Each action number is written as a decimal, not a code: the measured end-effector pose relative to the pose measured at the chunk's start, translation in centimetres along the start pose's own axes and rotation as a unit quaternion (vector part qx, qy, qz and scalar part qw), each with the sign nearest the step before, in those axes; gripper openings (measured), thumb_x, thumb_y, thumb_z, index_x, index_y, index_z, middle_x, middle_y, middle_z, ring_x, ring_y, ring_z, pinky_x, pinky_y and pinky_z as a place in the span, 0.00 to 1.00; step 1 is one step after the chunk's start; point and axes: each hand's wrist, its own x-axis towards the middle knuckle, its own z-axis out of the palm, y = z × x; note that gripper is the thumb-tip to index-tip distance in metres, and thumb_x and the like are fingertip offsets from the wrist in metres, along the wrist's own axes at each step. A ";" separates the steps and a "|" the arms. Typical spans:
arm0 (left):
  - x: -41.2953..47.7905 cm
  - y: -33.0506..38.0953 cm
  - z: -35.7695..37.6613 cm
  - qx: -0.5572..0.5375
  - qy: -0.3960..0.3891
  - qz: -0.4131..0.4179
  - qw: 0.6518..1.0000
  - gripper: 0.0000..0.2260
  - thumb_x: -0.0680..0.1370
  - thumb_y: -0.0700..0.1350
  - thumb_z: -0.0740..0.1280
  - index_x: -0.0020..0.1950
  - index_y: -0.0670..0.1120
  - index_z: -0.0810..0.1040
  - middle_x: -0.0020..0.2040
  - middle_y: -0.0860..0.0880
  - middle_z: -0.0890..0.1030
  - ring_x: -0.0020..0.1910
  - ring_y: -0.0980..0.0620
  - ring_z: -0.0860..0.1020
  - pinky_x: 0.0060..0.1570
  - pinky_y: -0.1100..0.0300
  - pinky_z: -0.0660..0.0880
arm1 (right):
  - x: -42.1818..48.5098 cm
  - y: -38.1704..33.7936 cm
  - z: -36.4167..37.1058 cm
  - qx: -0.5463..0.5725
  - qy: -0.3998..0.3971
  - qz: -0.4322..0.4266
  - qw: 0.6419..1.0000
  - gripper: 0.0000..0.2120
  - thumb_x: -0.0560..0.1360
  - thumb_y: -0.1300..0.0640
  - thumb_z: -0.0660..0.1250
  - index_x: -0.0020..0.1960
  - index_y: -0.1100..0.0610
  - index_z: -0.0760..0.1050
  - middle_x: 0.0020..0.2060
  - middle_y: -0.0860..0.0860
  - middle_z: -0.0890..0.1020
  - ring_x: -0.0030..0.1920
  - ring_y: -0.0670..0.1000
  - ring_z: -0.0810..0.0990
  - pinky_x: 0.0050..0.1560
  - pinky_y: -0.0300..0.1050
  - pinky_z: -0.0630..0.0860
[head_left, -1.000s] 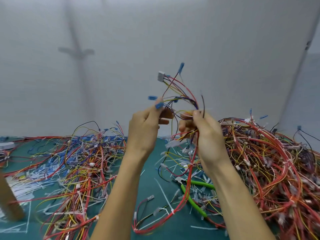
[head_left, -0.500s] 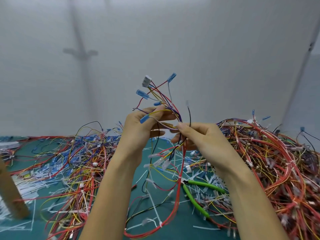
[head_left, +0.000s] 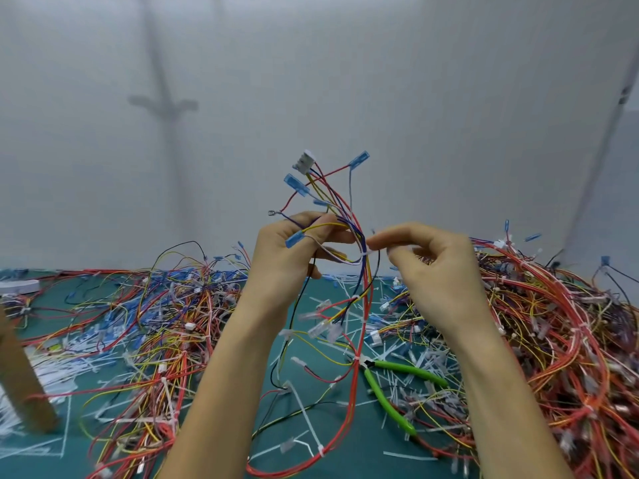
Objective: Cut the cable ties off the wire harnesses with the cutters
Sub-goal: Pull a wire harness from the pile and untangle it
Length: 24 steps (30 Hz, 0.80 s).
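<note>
Fingers [head_left: 328, 225] of left hand [head_left: 287, 261] grip harness [head_left: 358, 233]; right hand [head_left: 439, 271] loosely curled, index fingertip touching cable tie [head_left: 366, 253].

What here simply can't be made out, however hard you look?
Head view, the only one:
- Cutters: tips partly hidden behind the red wires of the wire harness that the left hand grips.
- Right hand: whether its fingertips pinch anything; its curled fingers hide that.
- Brown post: cut off by the left edge.
- Right pile: too tangled and blurred to count its harnesses.
</note>
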 end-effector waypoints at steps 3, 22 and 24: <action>-0.1 0.2 -0.1 0.005 -0.011 0.007 1.000 0.07 0.80 0.47 0.66 0.47 0.47 0.84 0.43 0.50 0.86 0.38 0.53 0.83 0.29 0.65 0.70 | 0.1 -0.4 -0.1 -0.017 -0.044 -0.022 0.999 0.06 0.76 0.52 0.69 0.43 0.46 0.83 0.33 0.34 0.81 0.35 0.39 0.77 0.38 0.29 0.71; 0.3 -0.9 -3.4 0.077 -0.083 -0.084 0.990 0.07 0.72 0.47 0.74 0.43 0.44 0.85 0.38 0.49 0.85 0.28 0.58 0.74 0.27 0.70 0.69 | 0.2 -0.5 -0.6 0.200 0.040 0.036 0.978 0.09 0.67 0.46 0.71 0.40 0.50 0.85 0.30 0.45 0.82 0.24 0.40 0.71 0.30 0.27 0.68; 0.4 -0.9 -3.9 0.071 -0.085 -0.080 0.991 0.10 0.68 0.51 0.74 0.42 0.46 0.86 0.37 0.49 0.84 0.27 0.58 0.73 0.28 0.69 0.70 | 0.2 -0.6 -0.8 0.211 0.048 0.042 0.975 0.09 0.67 0.45 0.70 0.40 0.50 0.84 0.31 0.42 0.83 0.23 0.39 0.72 0.28 0.26 0.67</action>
